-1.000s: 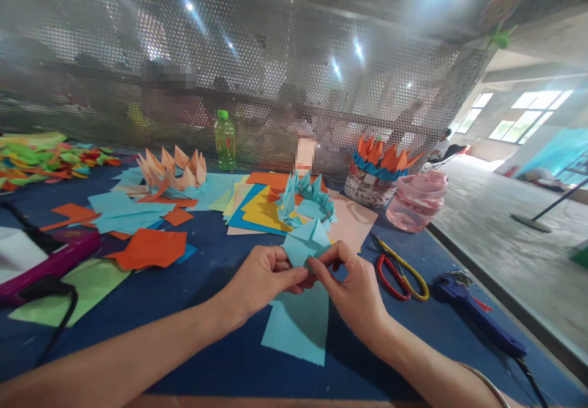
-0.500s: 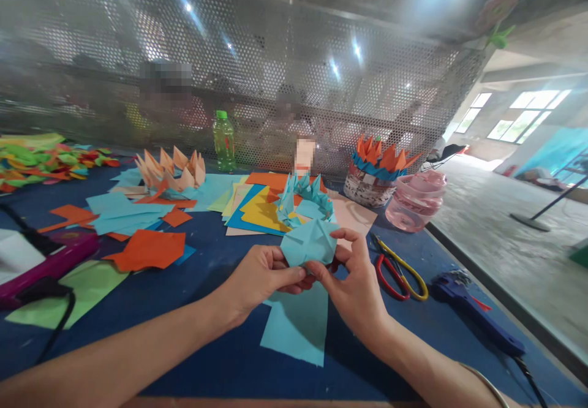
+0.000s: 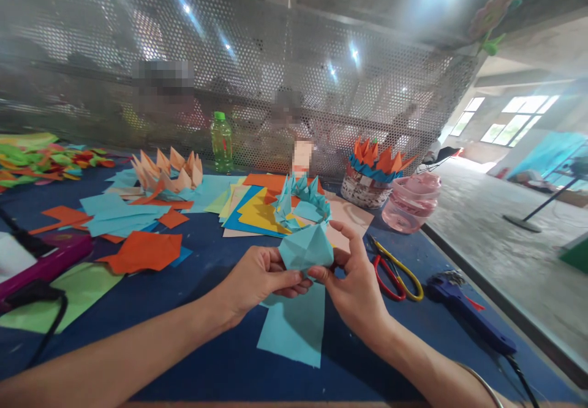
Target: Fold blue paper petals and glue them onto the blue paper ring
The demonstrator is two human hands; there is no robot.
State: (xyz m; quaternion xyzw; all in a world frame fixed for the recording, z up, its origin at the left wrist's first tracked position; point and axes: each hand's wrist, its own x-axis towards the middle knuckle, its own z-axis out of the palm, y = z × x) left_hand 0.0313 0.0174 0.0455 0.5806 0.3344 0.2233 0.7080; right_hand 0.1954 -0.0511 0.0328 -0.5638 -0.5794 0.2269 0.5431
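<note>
Currently both forearms come in low from the near table edge, wrists angled toward each other. The left hand (image 3: pixel 260 279) pinches a folded light-blue paper piece (image 3: pixel 306 249) at its lower left, and the right hand (image 3: pixel 356 291), fingers curled, grips its other side; both are closed narrowly on it. The piece is crisp, faceted and roughly cone-shaped, held just above a flat light-blue paper sheet (image 3: pixel 296 328) on the dark blue table (image 3: pixel 220 359). Just ahead of the hands sits a ring of light-blue folded paper points (image 3: pixel 303 203). Right of the right hand lie red-and-yellow-handled scissors (image 3: pixel 390 276); farther right, a blue hot glue gun (image 3: pixel 452 294).
</note>
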